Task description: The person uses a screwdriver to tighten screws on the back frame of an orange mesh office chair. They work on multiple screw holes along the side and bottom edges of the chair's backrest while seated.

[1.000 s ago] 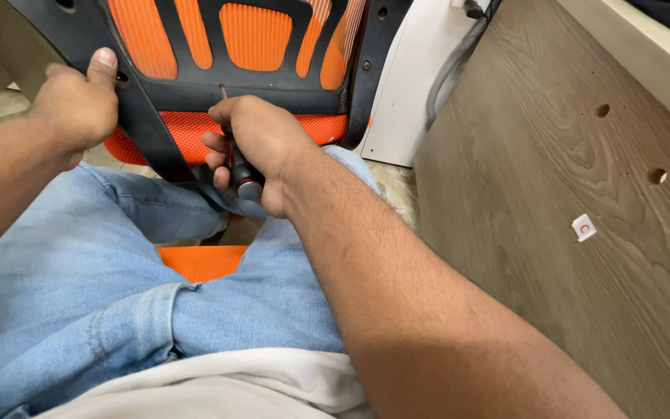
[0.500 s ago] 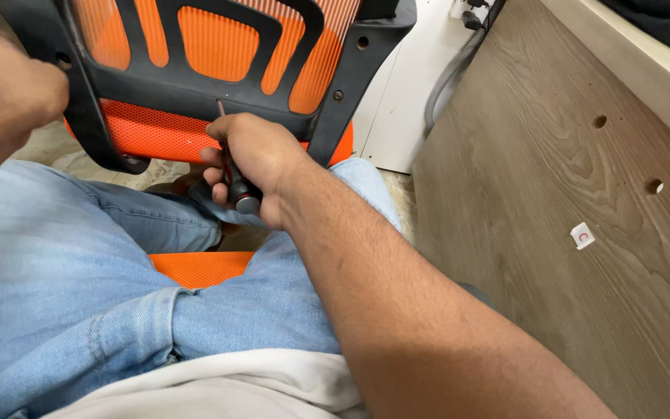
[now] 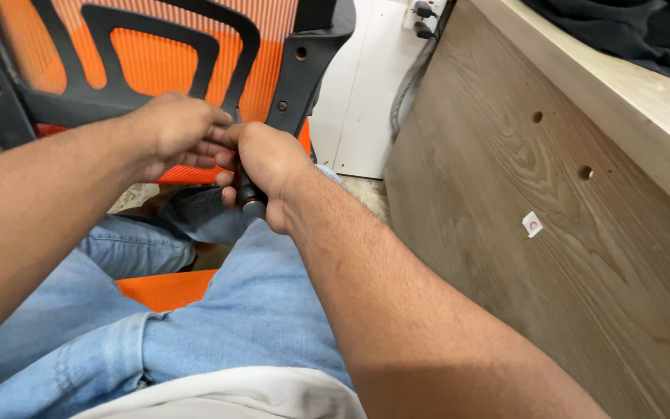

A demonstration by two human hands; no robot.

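Against the black-framed orange mesh chair back (image 3: pixel 157 62), right hand (image 3: pixel 269 159) grips the dark-handled screwdriver (image 3: pixel 250 203), left hand (image 3: pixel 176 128) pinches near its hidden tip; a slip could jab those fingers.

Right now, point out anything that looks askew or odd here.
The orange mesh chair back leans tilted, detached, against the person's knees. The right hand grips a screwdriver beside the left hand. The wood-grain panel shows open holes and a small sticker.
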